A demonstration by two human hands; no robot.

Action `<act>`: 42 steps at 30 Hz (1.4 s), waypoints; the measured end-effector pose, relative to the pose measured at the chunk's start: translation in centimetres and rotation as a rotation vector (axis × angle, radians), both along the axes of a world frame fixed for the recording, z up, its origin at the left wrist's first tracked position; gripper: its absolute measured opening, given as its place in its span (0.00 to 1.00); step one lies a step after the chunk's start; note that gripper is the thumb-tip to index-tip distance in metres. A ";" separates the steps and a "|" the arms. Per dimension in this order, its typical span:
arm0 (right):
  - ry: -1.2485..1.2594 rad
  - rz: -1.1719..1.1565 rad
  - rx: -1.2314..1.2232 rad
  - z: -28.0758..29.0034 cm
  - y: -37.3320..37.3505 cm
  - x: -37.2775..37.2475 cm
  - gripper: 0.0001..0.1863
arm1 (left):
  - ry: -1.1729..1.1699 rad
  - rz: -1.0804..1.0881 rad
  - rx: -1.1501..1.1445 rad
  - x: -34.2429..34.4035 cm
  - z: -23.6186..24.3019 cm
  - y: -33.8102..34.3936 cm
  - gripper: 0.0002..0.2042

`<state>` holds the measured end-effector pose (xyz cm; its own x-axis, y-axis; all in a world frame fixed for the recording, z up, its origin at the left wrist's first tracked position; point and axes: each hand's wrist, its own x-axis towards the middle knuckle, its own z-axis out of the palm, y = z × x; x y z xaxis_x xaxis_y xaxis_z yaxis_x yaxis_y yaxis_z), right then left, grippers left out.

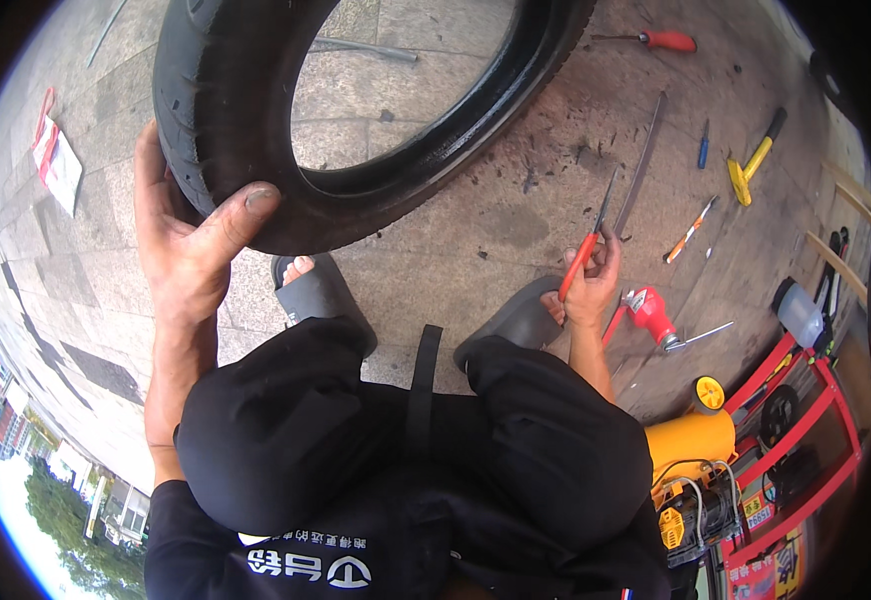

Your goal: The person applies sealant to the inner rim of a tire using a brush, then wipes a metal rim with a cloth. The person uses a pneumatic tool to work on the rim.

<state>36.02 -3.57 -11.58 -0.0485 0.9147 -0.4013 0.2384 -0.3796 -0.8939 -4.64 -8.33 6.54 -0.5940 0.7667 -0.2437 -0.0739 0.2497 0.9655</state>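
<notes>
- Head view, your left hand point(188, 242): grasping the tyre point(239, 125) at its near left edge, thumb pressed along the sidewall, the other fingers around the tread side.
- Tyre, black, bare of any wheel: in front of you, tilted, its top out of the picture; whether it touches the ground cannot be told. Handling, as judged: fairly heavy, tough and springy, not fragile; the inner rim looks shiny and may be slick. Best held by you at the grooved tread, thumb over the sidewall.
- Your right hand point(593, 285): clasped around the red-handled tool point(578, 268), its thin dark shaft aimed up and away from you. Handling, as judged: light and rigid; keep hold at the handle, clear of the tip.
- Long metal strip point(642, 160): on the paving point(436, 275), just beyond that tool.
- Red bottle point(650, 314): to the right of your right hand, a thin metal rod by its neck.
- Yellow hammer point(754, 168), blue tool point(703, 151), orange-and-white tool point(691, 230): farther right, apart from one another.
- Red screwdriver point(669, 41): top right, well away from you.
</notes>
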 end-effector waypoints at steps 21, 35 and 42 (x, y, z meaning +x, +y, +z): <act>-0.732 -0.130 0.110 -2.3 -4.8 7.8 0.30 | -0.257 -0.062 -0.032 -10.1 -7.3 -5.5 0.36; -0.558 0.010 0.019 -2.1 -6.4 3.9 0.25 | -0.429 0.010 0.049 -13.2 -13.6 -9.5 0.30; -0.595 0.070 0.080 -3.0 -6.8 4.5 0.25 | -0.435 0.072 0.077 -12.4 -13.8 -9.1 0.31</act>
<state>40.47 -10.37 -14.56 0.1022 0.9460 -0.3077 0.7280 -0.2820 -0.6249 -17.04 -17.40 -7.22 -0.5013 0.7530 -0.4262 -0.4915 0.1576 0.8565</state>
